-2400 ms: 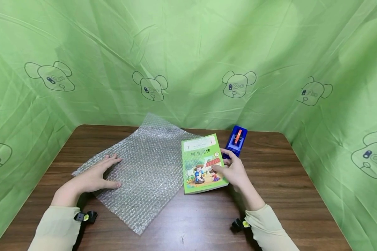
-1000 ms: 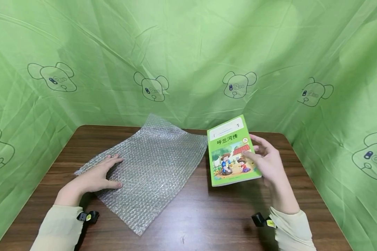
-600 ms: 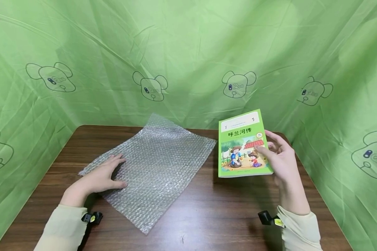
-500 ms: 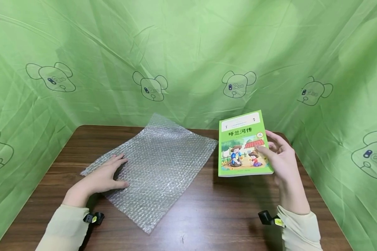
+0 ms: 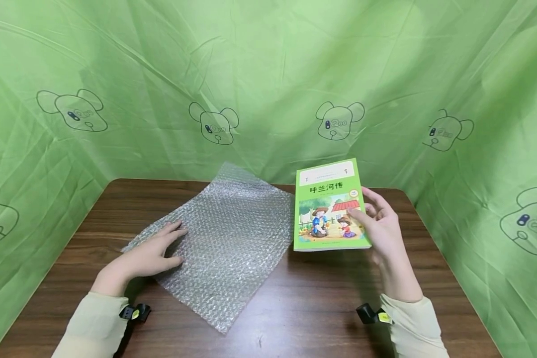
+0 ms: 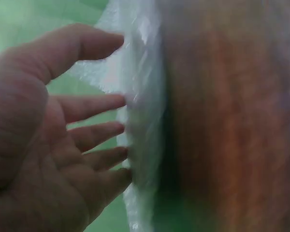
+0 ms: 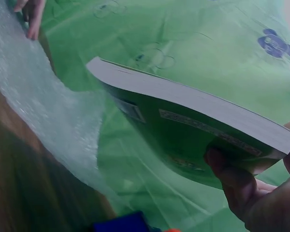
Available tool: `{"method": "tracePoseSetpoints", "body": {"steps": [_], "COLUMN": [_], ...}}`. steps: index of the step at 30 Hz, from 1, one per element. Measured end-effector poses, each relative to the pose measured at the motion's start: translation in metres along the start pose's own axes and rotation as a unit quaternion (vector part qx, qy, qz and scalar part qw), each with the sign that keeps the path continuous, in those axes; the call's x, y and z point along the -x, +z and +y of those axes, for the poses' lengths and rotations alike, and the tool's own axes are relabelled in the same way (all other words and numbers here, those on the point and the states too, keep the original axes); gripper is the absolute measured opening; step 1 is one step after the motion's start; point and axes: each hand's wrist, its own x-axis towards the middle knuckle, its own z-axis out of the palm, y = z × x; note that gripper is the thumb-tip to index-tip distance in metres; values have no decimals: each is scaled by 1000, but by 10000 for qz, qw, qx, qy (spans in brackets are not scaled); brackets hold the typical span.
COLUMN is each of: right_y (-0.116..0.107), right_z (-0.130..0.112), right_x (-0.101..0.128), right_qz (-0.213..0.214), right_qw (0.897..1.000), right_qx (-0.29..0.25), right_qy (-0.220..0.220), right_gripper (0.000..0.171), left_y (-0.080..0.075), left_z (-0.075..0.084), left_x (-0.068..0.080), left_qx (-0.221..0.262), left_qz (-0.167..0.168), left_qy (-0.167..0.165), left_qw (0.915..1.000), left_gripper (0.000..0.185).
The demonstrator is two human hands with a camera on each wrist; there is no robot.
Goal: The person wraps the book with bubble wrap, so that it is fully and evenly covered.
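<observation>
My right hand [image 5: 382, 228] grips the right edge of a green paperback book [image 5: 328, 228], thumb on the cover and fingers behind. The book is raised above the table, tilted, its illustrated cover facing up; the right wrist view shows its white page edges [image 7: 193, 99] and green back. A sheet of bubble wrap [image 5: 237, 238] lies on the table, its far corner lifted, with the book's left edge overlapping its right corner in the head view. My left hand [image 5: 147, 256] touches the sheet's left side with fingers spread; in the left wrist view its fingertips [image 6: 118, 100] meet the wrap.
A dark wooden table [image 5: 295, 318] carries everything, with green fabric [image 5: 268, 74] printed with animal heads around its back and sides. A blue object [image 7: 122, 223] with an orange part beside it shows at the bottom of the right wrist view; the book hides it in the head view.
My right hand has lifted the book off the wrap's right side and carried it right, then brought it slightly back left. My left hand and the bubble wrap have slid a little right.
</observation>
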Motion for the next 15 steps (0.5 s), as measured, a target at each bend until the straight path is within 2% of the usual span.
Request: {"method": "tracePoseSetpoints", "body": {"steps": [5, 9, 15], "right_y": [7, 7, 28], "right_z": [14, 24, 23], "right_x": [-6, -11, 9], "right_qz": [-201, -376, -277], "right_qw": [9997, 9992, 9995], "right_qx": [-114, -132, -33], "right_qy": [62, 96, 157], "right_gripper": [66, 66, 68], "left_y": [-4, -1, -4], "left_z": [3, 6, 1], "left_x": [2, -2, -1], "left_qx": [83, 27, -66], "left_qz": [90, -23, -137], "left_qy": [-18, -168, -13], "left_qw": [9999, 9999, 9999], "left_gripper": [84, 86, 84]}}
